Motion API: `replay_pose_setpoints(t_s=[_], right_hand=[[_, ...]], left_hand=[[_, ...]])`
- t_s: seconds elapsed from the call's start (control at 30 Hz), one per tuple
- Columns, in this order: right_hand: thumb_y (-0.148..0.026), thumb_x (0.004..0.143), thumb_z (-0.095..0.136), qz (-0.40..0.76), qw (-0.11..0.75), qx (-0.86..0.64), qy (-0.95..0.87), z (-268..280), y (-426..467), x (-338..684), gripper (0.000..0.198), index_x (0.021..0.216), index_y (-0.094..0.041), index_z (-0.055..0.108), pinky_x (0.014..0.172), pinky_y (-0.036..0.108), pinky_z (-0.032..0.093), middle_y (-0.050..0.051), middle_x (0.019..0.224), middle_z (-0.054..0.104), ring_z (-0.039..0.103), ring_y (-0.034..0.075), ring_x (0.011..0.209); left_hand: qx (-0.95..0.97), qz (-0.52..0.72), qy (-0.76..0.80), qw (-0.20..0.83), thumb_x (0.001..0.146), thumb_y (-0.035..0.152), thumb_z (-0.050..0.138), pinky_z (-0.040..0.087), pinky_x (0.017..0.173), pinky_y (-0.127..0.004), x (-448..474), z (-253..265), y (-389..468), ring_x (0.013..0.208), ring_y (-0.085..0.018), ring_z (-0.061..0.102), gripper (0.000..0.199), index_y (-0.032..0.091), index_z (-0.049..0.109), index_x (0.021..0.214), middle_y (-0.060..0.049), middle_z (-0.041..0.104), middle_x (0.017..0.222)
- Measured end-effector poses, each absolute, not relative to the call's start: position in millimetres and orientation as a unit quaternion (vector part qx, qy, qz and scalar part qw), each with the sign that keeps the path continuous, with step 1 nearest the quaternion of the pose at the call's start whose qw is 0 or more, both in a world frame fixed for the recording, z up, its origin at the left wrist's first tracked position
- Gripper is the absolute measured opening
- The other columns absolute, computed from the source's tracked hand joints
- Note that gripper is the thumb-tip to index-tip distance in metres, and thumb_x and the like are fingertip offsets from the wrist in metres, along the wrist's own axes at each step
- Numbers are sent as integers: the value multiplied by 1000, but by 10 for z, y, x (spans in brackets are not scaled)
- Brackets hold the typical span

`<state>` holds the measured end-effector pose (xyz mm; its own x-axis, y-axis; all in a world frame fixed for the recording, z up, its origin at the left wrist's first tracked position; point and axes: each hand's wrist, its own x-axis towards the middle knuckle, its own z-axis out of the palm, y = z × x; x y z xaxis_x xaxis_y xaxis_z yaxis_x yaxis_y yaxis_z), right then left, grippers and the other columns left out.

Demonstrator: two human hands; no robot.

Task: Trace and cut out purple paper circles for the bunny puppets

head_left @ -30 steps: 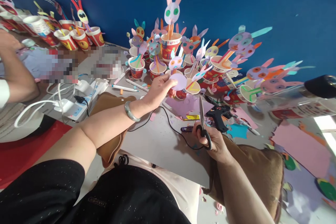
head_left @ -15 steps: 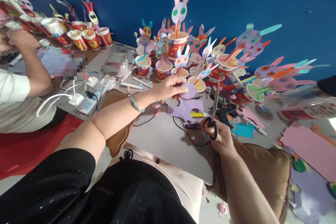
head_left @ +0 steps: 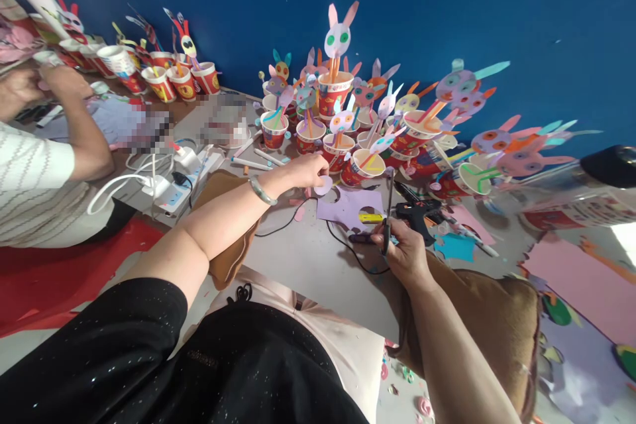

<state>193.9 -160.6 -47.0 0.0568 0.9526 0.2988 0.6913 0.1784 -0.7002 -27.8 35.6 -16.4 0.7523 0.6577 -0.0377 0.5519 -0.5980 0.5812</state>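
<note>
Pinched in the fingers of my left hand (head_left: 312, 171) is a light purple paper circle (head_left: 324, 186), held low over the table at the left edge of a purple paper sheet (head_left: 342, 210). That sheet has rounded pieces cut out of it. My right hand (head_left: 406, 253) grips black-handled scissors (head_left: 389, 202) upright, blades pointing away from me. A yellow tool (head_left: 370, 218) lies on the sheet, and a dark purple marker (head_left: 360, 238) rests just left of the scissor handles. Beyond my hands stand paper cups (head_left: 362, 169) with paper rabbit heads on strips.
Right of the scissors lie a black glue gun (head_left: 418, 213) and a blue paper scrap (head_left: 454, 246). A clear bottle (head_left: 561, 189) stands far right. White power strips (head_left: 173, 195) with cables sit left, where a co-worker's arm (head_left: 87, 126) reaches across. Brown cushions (head_left: 477, 318) flank me.
My left hand has moved left and slightly down with the purple circle, away from the cups. The scissors have shifted a little left with my right hand. The view has turned slightly.
</note>
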Motion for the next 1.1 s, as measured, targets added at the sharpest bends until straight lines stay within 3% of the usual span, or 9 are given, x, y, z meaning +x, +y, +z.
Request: replay_pose_setpoints(t_s=[0.23,0.53,0.83,1.1], right_hand=[[-70,83,60,157,375,-614,-677,-509,-1596,1960,53,60,-23,55,64,33,42,3,61,59,53,19,64],[-69,84,60,144,369,-608,-688,-527,-1594,1969,53,60,-22,53,63,32,41,3,60,57,52,20,65],[-69,84,60,139,366,-611,-689,-522,-1607,1956,53,59,-23,52,65,34,40,3,60,56,52,22,68],[-71,83,59,134,360,-613,-690,-506,-1609,1947,54,60,-24,54,66,35,41,2,59,55,53,21,68]], left_hand=[[894,82,369,240,69,15,63,36,58,-26,-262,-190,397,63,-15,60,8,16,67,76,-3,66,70],[898,109,388,180,72,14,65,43,72,-29,-236,-194,345,85,-21,63,17,14,68,88,-11,71,93],[934,123,267,204,82,16,60,45,91,-31,-113,-264,203,99,-21,64,18,16,73,95,-10,71,102],[951,92,200,218,76,2,49,40,102,-34,-32,-389,207,108,-22,62,38,14,72,104,-11,71,111]])
